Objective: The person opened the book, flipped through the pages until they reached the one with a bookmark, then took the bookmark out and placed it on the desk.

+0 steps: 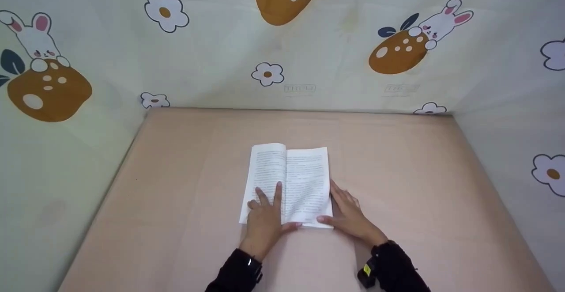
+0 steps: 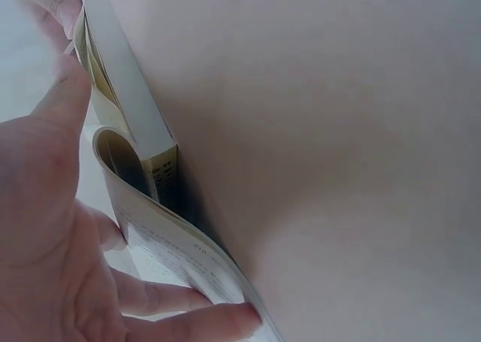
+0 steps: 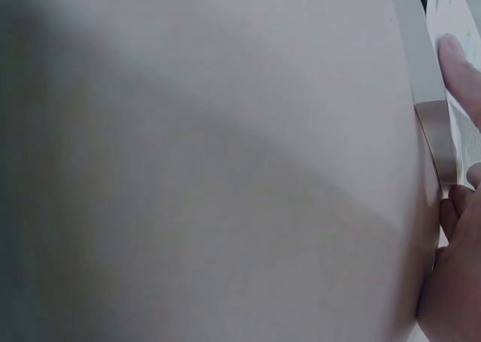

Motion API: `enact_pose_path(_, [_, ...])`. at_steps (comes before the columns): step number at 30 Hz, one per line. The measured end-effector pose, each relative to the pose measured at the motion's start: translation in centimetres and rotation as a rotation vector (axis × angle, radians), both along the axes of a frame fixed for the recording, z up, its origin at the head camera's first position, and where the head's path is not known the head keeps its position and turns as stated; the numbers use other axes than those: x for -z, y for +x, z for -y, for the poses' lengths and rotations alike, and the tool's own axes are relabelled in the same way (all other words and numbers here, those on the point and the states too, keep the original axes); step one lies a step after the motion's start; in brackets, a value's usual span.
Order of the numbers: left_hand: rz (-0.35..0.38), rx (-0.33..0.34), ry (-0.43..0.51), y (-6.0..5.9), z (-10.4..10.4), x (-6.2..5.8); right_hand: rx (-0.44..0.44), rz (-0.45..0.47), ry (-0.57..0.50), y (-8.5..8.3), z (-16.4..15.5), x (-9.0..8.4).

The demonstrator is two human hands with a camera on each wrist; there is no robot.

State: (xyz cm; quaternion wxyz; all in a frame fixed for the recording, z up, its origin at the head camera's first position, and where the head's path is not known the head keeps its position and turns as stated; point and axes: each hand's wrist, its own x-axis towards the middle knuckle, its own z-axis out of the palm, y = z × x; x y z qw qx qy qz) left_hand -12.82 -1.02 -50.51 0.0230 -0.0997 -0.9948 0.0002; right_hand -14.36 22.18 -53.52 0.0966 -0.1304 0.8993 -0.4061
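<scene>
An open book [image 1: 307, 177] with printed pages lies on the table in the head view. My left hand [image 1: 265, 219] rests over the left page with its fingers spread, its thumb reaching across to the bottom edge near the spine. My right hand [image 1: 351, 219] holds the lower right corner, thumb on the right page and fingers along the side edge. In the left wrist view, the left-hand leaves [image 2: 173, 233] curve up from the spine beside the thick page block [image 2: 131, 71]. The right thumb [image 3: 457, 68] lies on the page in the right wrist view.
The table [image 1: 176, 203] has a plain pinkish cover. A pale cloth wall [image 1: 212, 53] printed with rabbits, flowers and brown fruit rises behind it and at both sides. Dark sleeves [image 1: 236, 274] cover both forearms, with a device [image 1: 367, 274] at the right wrist.
</scene>
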Motion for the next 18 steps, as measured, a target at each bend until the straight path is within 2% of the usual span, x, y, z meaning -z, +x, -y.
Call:
enact_pose_path(5, [-0.028, 0.014, 0.018, 0.19, 0.29, -0.14, -0.011, 0.024, 0.000, 0.04, -0.03, 0.06])
enact_pose_path(13, [-0.062, 0.036, 0.131, 0.21, 0.44, -0.49, -0.018, 0.012, 0.003, -0.03, -0.12, -0.08])
enact_pose_path(18, [0.002, 0.023, 0.184, 0.05, 0.36, -0.73, -0.020, 0.016, 0.008, -0.09, -0.12, -0.15])
